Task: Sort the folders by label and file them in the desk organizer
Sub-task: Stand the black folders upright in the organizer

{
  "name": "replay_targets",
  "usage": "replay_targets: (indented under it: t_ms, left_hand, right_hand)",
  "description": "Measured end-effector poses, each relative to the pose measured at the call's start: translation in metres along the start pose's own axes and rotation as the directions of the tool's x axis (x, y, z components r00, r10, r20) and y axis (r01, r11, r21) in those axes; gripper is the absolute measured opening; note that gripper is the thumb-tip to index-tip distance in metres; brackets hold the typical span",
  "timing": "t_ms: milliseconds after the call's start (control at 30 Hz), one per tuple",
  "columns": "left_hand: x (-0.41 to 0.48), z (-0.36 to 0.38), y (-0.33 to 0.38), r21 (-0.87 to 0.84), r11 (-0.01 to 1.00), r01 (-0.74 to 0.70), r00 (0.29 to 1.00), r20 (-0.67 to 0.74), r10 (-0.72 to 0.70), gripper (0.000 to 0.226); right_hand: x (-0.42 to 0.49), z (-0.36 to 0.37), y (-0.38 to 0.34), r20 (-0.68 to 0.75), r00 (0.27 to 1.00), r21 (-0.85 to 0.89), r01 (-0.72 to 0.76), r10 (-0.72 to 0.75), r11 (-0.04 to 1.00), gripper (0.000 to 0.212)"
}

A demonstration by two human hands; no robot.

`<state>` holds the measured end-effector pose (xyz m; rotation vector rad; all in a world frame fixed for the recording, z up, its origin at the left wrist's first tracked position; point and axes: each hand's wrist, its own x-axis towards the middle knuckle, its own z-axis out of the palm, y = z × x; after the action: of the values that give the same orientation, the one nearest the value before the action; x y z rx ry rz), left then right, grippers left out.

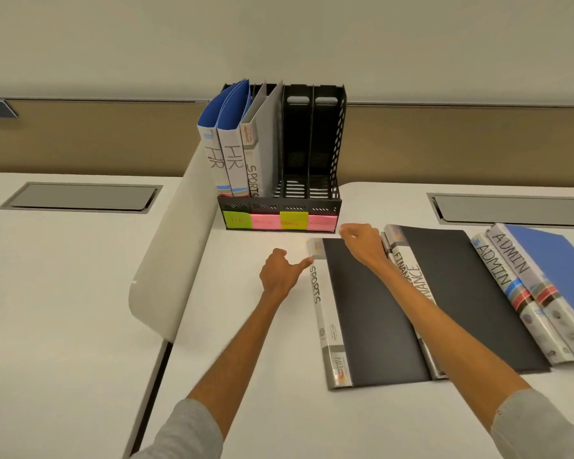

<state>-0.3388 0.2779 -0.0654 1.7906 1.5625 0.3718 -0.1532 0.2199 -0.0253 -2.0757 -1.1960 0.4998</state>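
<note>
Filing so far: the black mesh desk organizer (325, 197) at upper centre holds two blue HR folders (224, 150) and one grey SPORTS folder (262, 144); its two right slots are empty.
Left hand (280, 276): loosely open, thumb touching the spine of the flat black SPORTS folder (371, 313).
Right hand (362, 240): fingers curled at that folder's top edge; whether it grips I cannot tell.
Left to file: this folder, black FINANCE folders (461, 293), two blue ADMIN folders (544, 276), lower right.

**1 head camera, looking forward and down**

The only view sits at head height, angled down across the white tabletop (252, 376) toward the rear wall (279, 38). Both forearms reach in from the bottom edge, close below the wide-angle lens, which bends the edges.
</note>
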Motion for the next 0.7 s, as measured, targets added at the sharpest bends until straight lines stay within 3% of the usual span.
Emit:
replay_targets:
  t_ms: [133, 200, 333, 433, 567, 700]
  left_hand:
    - [-0.018, 0.026, 0.003, 0.105, 0.993, 0.051, 0.994, 0.088, -0.06, 0.084]
    - [-0.027, 0.035, 0.005, 0.192, 0.98, 0.062, 0.991, 0.106, -0.084, 0.086]
    - [-0.044, 0.052, 0.009, 0.236, 0.969, 0.074, 0.986, 0.128, -0.107, 0.088]
    - [-0.05, 0.063, 0.015, 0.133, 0.983, 0.13, 0.98, 0.135, -0.148, 0.08]
    - [-0.046, 0.065, 0.028, -0.174, 0.912, 0.373, 0.925, 0.153, -0.349, 0.075]
    - [-0.049, 0.064, 0.029, -0.313, 0.883, 0.351, 0.935, 0.175, -0.309, 0.061]
  right_hand:
    - [-0.028, -0.003, 0.037, 0.084, 0.982, -0.083, -0.164, 0.171, 0.983, 0.018]
    - [-0.04, -0.005, 0.051, 0.109, 0.967, -0.097, -0.219, 0.23, 0.971, 0.04]
    - [-0.061, -0.001, 0.073, 0.177, 0.947, -0.162, -0.242, 0.27, 0.957, 0.051]
    - [-0.073, 0.004, 0.083, 0.237, 0.941, -0.171, -0.203, 0.24, 0.964, 0.058]
    - [-0.081, 0.015, 0.088, 0.272, 0.941, -0.174, -0.16, 0.203, 0.972, 0.066]
    - [-0.079, 0.017, 0.089, 0.283, 0.942, -0.132, -0.151, 0.183, 0.98, 0.058]
